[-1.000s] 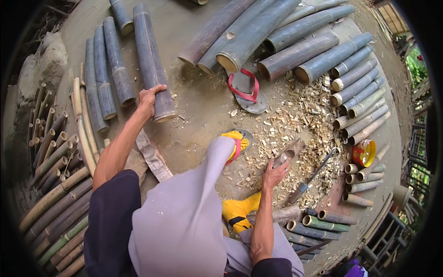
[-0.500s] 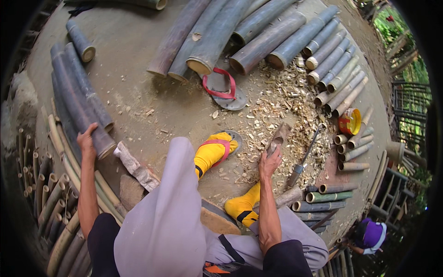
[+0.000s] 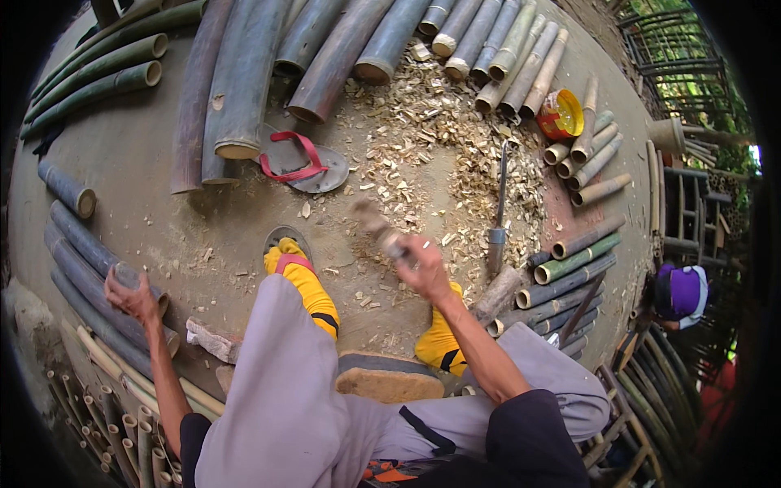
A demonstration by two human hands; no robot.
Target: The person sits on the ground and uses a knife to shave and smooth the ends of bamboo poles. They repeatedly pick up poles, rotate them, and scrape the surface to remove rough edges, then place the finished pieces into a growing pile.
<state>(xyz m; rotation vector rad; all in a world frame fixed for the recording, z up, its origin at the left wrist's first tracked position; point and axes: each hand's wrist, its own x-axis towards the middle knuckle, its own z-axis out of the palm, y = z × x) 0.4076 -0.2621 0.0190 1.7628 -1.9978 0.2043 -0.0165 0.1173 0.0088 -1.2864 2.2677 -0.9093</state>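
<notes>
Dark bamboo tubes (image 3: 80, 268), three of them, lie side by side on the bare grey-brown ground (image 3: 181, 221) at the left, slanting so that their cut ends point toward the seated person. Over them is the person's left hand (image 3: 133, 298), fingers spread and bent, with nothing in its grasp; whether it touches the bamboo is unclear. At centre, the right hand (image 3: 425, 270) is closed around one end of a short wooden piece (image 3: 376, 224), raised above the ground and too blurred for its exact form to be made out.

Between the hands are the person's feet in yellow socks, one wearing a flip-flop (image 3: 286, 242) with a red strap. Beyond it sits a loose grey sandal (image 3: 329, 174), also red-strapped. A rough wooden block (image 3: 213, 340) lies near the left knee, by the tubes.

Pale wood shavings (image 3: 415, 154) cover the ground ahead and to the right; a long, thin tool (image 3: 499, 218) with a grey collar lies among them. Farther out, thick bamboo lengths (image 3: 338, 57) line the top, green poles (image 3: 96, 65) lie at upper left, and a yellow and red tin (image 3: 561, 114) rests beside short tubes. At far right is another person (image 3: 682, 293) in a purple and white cap.
</notes>
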